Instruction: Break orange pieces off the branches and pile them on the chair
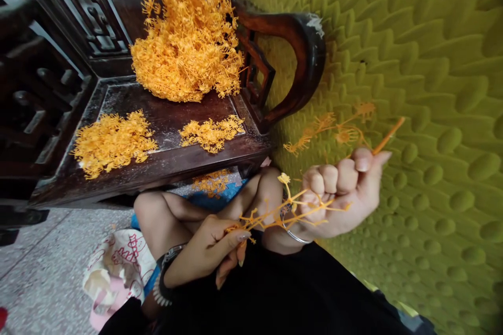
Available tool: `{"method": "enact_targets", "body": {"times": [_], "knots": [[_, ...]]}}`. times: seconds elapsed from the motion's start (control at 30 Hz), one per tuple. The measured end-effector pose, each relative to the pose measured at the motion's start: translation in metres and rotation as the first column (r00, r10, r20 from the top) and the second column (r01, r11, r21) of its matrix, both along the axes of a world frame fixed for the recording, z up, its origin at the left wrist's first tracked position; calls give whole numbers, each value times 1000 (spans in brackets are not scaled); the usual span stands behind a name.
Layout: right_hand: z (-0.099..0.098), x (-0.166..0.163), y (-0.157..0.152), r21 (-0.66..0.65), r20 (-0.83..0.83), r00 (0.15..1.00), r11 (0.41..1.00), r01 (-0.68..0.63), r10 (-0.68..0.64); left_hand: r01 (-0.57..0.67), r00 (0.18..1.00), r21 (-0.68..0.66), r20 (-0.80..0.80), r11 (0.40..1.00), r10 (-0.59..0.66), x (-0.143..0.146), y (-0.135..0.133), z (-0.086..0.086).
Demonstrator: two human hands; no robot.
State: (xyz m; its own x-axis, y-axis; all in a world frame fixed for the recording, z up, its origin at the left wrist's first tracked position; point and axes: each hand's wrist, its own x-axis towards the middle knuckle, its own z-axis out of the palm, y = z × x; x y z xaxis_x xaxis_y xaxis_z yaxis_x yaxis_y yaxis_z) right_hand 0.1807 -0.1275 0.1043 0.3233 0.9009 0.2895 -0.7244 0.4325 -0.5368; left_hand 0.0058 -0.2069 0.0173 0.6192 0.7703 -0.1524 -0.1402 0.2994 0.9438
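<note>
Orange plastic sprig (pixel 275 212): a thin branching stem with small flower-shaped tips, stretched between both hands above the person's lap, running from the left fingertips up toward the right fist.
Left hand (pixel 214 251): low in the view, thumb and forefinger pressed together on the lower end of the sprig; the other fingers curl loosely under it.
Left wrist: a dark band and a beaded bracelet (pixel 163 288) sit on it.
Right hand (pixel 341 193): higher and to the right, fingers curled into a closed fist around the upper part of the sprig, thumb pressed against the forefinger.
Second stem (pixel 387 137): an orange stick juts out from between the right thumb and forefinger, pointing up and to the right; blurred orange flower tips (pixel 334 133) spread out just above the fist.
Right wrist: a thin metal bangle (pixel 293 233) circles it.
Lap: dark clothing (pixel 283 293) fills the bottom of the view, with bare knees (pixel 165 214) behind the hands.
Wooden chair (pixel 165 115): dark, carved, with a curved armrest, standing just beyond the knees.
Big heap (pixel 188 31): a tall mound of orange sprigs at the back of the seat.
Small heaps: 2 flatter piles on the front of the seat, 1 on the left (pixel 112 141), 1 on the right (pixel 212 133), well apart from each other.
Under the seat: a few more orange pieces (pixel 212 180) on something blue.
Wall (pixel 432 63): yellow-green padded surface with raised bumps, close on the right.
Floor: pale speckled tile (pixel 43 267), with a printed cloth bag (pixel 118 267) beside the left forearm.
</note>
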Motion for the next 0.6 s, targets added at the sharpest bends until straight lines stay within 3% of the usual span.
{"method": "enact_targets", "body": {"times": [0.13, 0.27, 0.6], "knots": [[0, -4, -3, -25, -17, 998, 998, -63, 63, 3, 1000, -4, -23, 1000, -3, -6, -7, 0], [-1, -6, -7, -16, -2, 992, 992, -129, 129, -6, 990, 81, -137, 997, 17, -15, -16, 0], [-1, -2, -17, 57, 182, 980, 994, -91, 80, 68, 965, 250, -263, 966, 0, -24, -18, 6]]}}
